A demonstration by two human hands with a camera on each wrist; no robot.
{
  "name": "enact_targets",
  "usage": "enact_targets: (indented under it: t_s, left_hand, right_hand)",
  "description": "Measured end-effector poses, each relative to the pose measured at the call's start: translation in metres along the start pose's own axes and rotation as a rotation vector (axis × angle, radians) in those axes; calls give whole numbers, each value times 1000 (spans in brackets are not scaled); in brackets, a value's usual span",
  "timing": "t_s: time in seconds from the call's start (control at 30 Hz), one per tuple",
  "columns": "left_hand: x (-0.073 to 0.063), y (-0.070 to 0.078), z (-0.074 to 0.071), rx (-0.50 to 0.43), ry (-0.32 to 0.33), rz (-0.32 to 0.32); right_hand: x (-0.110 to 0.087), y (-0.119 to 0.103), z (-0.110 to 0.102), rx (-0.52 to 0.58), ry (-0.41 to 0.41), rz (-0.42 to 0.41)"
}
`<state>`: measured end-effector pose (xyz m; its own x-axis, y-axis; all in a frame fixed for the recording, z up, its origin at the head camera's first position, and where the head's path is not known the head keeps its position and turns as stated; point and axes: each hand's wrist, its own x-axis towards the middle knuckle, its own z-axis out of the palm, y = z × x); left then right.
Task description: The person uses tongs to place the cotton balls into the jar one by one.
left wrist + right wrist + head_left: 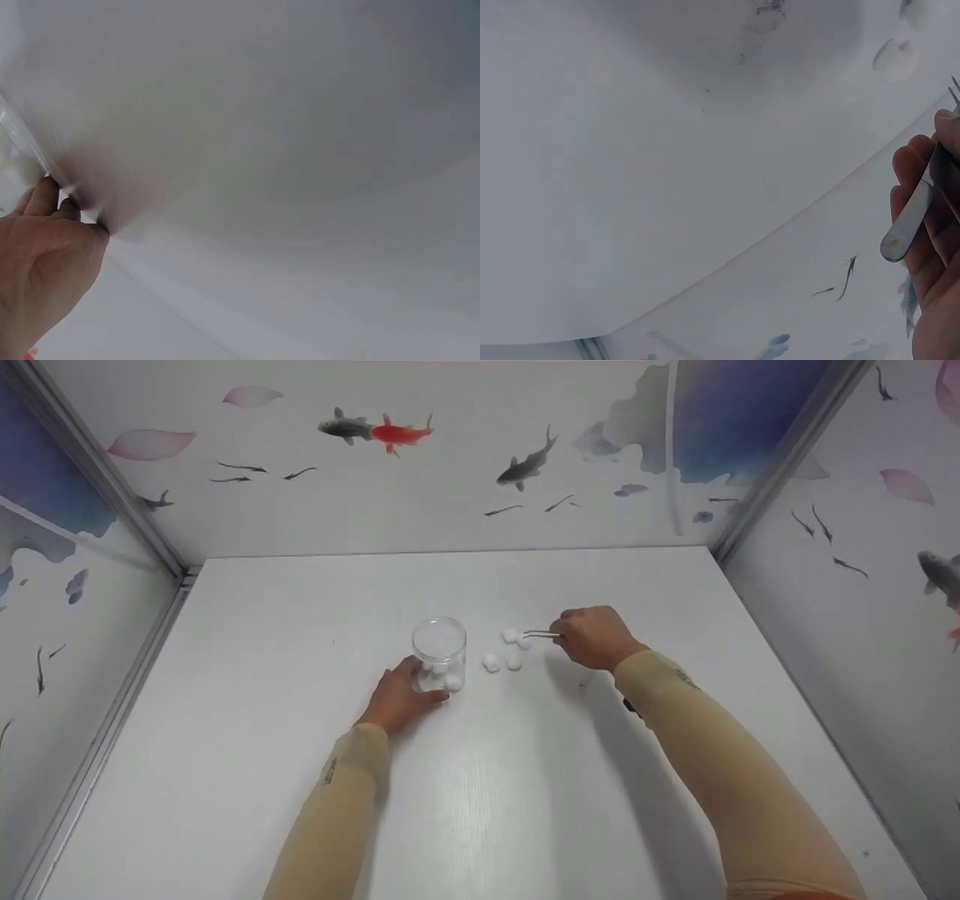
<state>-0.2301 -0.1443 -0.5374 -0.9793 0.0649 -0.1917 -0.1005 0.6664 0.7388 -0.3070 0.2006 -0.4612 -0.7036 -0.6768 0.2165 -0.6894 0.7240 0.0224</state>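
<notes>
My left hand holds a clear plastic jar around its lower part, thumb at the near side and fingers at the left. Several white cotton balls lie inside the upright jar. In the left wrist view, the fingertips touch the jar wall at the left edge. Metal tweezers are held in my right hand, their tips pointing left at a cotton ball. The right wrist view shows the broad rear end of the tweezers lying across the curled fingers.
More loose cotton balls lie on the white table just right of the jar. Upright panels with painted fish enclose the table at the back and both sides.
</notes>
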Motion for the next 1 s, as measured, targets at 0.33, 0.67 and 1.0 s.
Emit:
enact_targets:
  t_s: [0.33, 0.67, 1.0]
  left_hand:
    - [0, 2, 1, 7, 16, 8]
    - [-1, 4, 0, 5, 21, -1]
    - [-2, 2, -2, -18, 8, -17]
  right_hand:
    - [0, 6, 16, -42, -55, 68]
    - [5, 5, 25, -18, -106, 94]
    - [6, 6, 36, -40, -99, 72]
